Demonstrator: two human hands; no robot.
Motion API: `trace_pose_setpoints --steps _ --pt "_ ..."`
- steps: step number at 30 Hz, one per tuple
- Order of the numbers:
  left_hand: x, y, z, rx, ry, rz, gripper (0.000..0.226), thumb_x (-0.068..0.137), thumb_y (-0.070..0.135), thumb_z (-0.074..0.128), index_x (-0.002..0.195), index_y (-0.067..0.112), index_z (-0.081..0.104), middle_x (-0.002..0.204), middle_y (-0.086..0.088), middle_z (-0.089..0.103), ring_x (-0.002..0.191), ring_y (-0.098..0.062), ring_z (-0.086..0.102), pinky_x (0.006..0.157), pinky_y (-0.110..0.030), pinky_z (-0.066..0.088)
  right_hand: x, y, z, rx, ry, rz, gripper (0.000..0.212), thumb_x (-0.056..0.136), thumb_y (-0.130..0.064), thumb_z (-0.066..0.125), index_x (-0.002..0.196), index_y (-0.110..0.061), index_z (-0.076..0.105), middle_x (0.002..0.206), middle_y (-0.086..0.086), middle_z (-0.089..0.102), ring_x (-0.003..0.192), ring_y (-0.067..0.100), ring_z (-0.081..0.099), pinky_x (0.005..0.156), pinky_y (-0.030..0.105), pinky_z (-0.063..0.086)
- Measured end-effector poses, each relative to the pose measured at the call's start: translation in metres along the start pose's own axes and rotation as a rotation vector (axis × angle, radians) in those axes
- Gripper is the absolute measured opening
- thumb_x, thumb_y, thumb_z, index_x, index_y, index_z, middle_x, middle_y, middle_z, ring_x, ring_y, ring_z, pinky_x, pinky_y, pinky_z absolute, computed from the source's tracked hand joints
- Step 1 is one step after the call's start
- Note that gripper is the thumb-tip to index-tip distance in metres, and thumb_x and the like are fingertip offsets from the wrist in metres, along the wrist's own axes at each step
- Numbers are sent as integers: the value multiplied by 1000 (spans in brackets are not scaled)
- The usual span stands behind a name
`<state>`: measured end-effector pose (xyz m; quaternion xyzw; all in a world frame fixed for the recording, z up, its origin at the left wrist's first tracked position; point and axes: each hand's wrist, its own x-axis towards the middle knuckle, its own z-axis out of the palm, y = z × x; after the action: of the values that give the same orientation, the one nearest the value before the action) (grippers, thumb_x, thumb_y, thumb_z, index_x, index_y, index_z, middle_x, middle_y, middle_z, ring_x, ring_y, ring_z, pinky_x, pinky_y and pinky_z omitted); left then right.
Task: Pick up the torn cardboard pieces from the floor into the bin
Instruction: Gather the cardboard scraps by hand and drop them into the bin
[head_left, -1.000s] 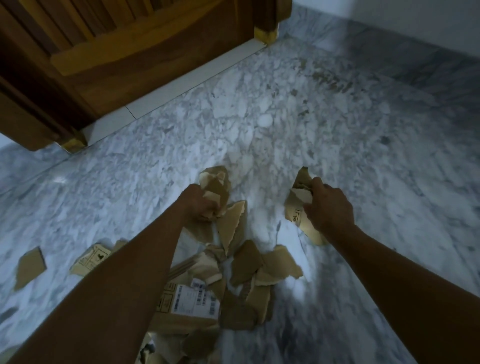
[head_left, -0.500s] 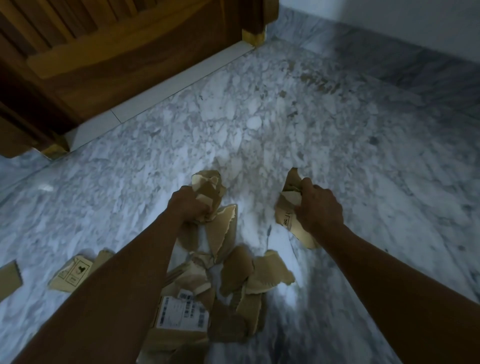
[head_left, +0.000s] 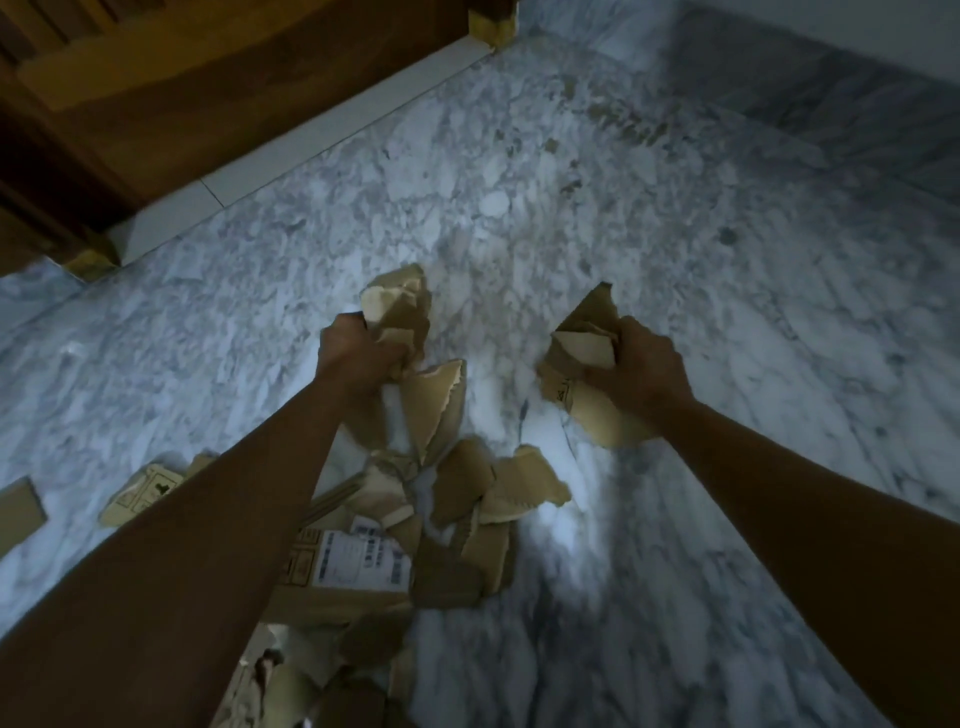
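Note:
My left hand (head_left: 356, 356) is clenched around a bunch of torn brown cardboard pieces (head_left: 400, 306) that stick up above the fist. My right hand (head_left: 636, 366) grips another bunch of cardboard pieces (head_left: 582, 343), one with a printed mark hanging below it. Under and between my forearms lies a heap of torn cardboard (head_left: 467, 499) on the marble floor, including a piece with a white shipping label (head_left: 358, 558). No bin is in view.
Two loose cardboard pieces lie at the left: a printed one (head_left: 140, 491) and a plain one (head_left: 18, 512) at the frame edge. A dark wooden door (head_left: 182, 88) with a white threshold strip (head_left: 311, 130) runs across the top left. White wall base at top right.
Both hands hold the same bunches as before. The view has shifted slightly, so the door and loose pieces sit further left; the hands stay over the heap.

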<state>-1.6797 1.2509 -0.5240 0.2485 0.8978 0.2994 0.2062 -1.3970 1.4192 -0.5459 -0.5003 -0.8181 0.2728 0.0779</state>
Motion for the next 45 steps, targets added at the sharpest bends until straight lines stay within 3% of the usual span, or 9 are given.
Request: trace_pose_setpoints --steps 4,10,18,21,25,28,33,37,45 --pt "-30 34 -17 -171 -288 78 60 47 46 87 96 14 71 88 -8 74 77 -19 72 71 -39 61 -24 19 -52 -14 58 -103 39 80 -45 75 103 -16 60 86 -2 59 76 19 55 67 31 43" --pt "-109 70 46 543 -855 322 57 70 38 84 114 9 62 112 -7 63 100 -25 62 82 -33 49 -70 45 -60 -367 -74 -201 40 79 -51 70 104 -20 60 97 2 62 94 27 58 67 33 43" --pt "-150 65 88 808 -665 598 49 75 42 74 118 23 63 118 -4 63 112 -28 60 90 -40 44 -100 74 -46 -174 -59 6 48 81 -49 72 114 -15 66 101 9 69 91 28 65 68 31 44" --pt "-155 84 75 445 -610 486 47 71 47 76 109 20 66 112 -4 68 105 -24 64 92 -42 49 -96 76 -57 -63 -68 94 55 78 -52 75 114 -11 68 105 12 71 95 31 67 70 30 44" --pt "-139 96 36 -296 -515 159 48 67 25 88 107 6 68 85 -11 73 67 -18 74 59 -39 62 -78 55 -84 231 -28 221 70 71 -54 82 118 -5 67 115 16 69 106 32 65 79 31 47" --pt "-123 80 4 -438 -378 26 49 75 12 84 114 -7 61 99 -24 69 65 -17 72 51 -27 57 -69 20 -87 427 -180 262 74 68 -42 89 127 -4 63 122 12 66 108 28 64 90 40 55" --pt "-112 6 -20 -190 -270 -3 35 82 27 78 110 10 67 90 0 65 79 -11 61 53 -4 42 -77 -42 -30 358 -531 178 50 71 -29 89 110 -6 67 102 4 69 102 23 66 87 35 55" --pt "-97 -48 -28 -123 -284 -5 99 47 64 81 132 20 57 121 -1 64 110 -20 62 85 -33 53 -82 -58 43 233 -566 244 67 70 -40 87 125 -9 62 123 10 64 115 26 61 97 36 51" --pt "-78 -70 -21 -110 -335 -26 98 43 63 79 130 24 58 117 0 66 109 -20 63 94 -46 53 -93 -66 68 162 -404 280 60 63 -49 76 114 -21 62 107 0 67 100 22 65 92 41 54"
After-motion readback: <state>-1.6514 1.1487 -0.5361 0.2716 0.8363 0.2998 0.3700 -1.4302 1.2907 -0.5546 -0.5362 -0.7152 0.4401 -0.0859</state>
